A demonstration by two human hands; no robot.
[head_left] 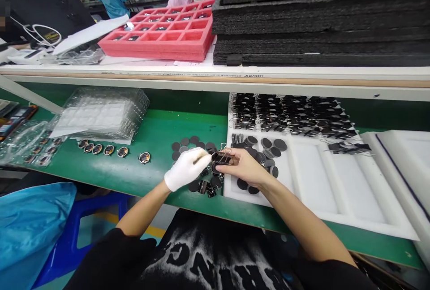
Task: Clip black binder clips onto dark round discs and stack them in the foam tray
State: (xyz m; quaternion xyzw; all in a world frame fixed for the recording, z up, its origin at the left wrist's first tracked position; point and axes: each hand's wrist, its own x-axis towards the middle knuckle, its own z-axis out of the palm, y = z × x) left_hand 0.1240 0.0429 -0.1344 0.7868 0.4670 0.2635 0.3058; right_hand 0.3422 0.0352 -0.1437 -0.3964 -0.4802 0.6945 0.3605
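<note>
My right hand (247,166), bare, grips a black binder clip (222,157) with wire handles, over the left edge of the white foam tray. My left hand (188,169) wears a white glove; its fingers are pinched together right beside that clip, and what they hold is hidden. Several black discs (194,139) lie on the green table behind the hands. Below the hands are more binder clips (211,190) and a few discs. Further loose discs (275,151) rest in the near left part of the white foam tray (316,178).
Rows of binder clips (292,108) fill the tray's far side. To the left stand stacked clear plastic trays (104,110) and a line of small round parts (108,149). A shelf (161,79) overhead carries a pink foam tray (157,48) and black foam sheets (319,25). People sit beyond.
</note>
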